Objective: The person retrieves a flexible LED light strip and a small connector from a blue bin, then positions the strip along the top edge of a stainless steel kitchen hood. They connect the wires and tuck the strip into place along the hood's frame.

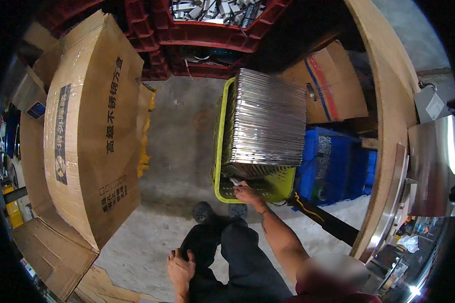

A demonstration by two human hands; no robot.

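Note:
My right hand (247, 193) reaches over the near edge of a yellow-green plastic basket (218, 151), with its fingers closed. A small pale, shiny piece (233, 180) sticks out past the fingertips; its kind is too small to make out. Just beyond, a tall row of thin, shiny metal trays (268, 118), packed closely together, fills most of the basket. My left hand (181, 267) hangs beside my left thigh, fingers loosely bent and thumb apart, with nothing in it.
A large cardboard box (108, 126) stands on the left. Red crates (202, 34) with metal pieces are at the back. Right of the basket are a blue bin (328, 161), a striped cardboard box (333, 83) and a wooden board edge (389, 101). A black bar (333, 222) slants near my right arm.

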